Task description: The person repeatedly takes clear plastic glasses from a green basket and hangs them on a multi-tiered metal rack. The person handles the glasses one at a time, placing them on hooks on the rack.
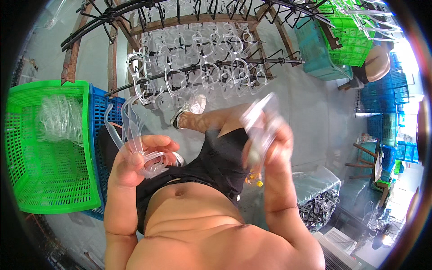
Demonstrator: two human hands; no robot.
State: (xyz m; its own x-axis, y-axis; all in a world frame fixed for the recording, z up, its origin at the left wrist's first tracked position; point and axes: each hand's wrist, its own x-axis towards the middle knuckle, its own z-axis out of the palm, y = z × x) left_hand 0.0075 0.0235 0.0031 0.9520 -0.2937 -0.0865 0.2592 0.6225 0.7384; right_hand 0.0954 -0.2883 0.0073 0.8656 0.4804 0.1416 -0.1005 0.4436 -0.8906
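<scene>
Several clear plastic glasses frames (131, 125) are gripped in my left hand (131, 158), their temples pointing up and their fronts hanging below the fingers. My right hand (278, 141) is raised and blurred, holding more clear plastic pieces (261, 114); their exact form cannot be made out. Ahead of both hands, rows of clear glasses frames (209, 72) hang on the black metal hooks of a rack (189, 67). The hands are apart from each other and from the rack.
At my left a green plastic basket (54, 179) holds a pile of clear frames (60, 119), with a blue crate (104, 111) beside it. Wooden rack legs (71, 57) stand ahead. Plastic-covered dark goods (317, 199) lie at right. Another person (376, 64) is near a green crate (349, 37).
</scene>
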